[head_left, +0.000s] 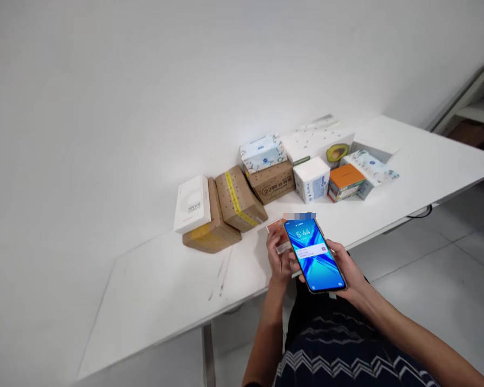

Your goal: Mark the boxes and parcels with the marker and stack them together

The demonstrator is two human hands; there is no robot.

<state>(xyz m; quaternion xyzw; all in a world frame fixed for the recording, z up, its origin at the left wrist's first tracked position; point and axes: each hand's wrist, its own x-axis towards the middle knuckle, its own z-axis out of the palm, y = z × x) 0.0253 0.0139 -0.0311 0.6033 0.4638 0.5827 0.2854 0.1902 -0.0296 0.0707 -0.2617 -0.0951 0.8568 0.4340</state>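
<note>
A smartphone (317,258) with a lit blue lock screen reading 5:44 lies in my right hand (349,271), whose fingers wrap round its lower part from behind. Just left of it, my left hand (280,263) is closed with its fingers curled on a small orange-and-white box (277,228). The phone's edge and my fingers hide much of that box. Both hands are at the front edge of the white table (145,301), phone screen facing up towards me.
Cardboard cartons (242,199) stand along the wall, with a white power bank box (192,204) leaning on them. Tissue packs (264,153), a white-and-blue pack (312,180), an orange-topped box (347,180) and an avocado-print box (336,153) sit further right. A shelf (478,110) stands far right.
</note>
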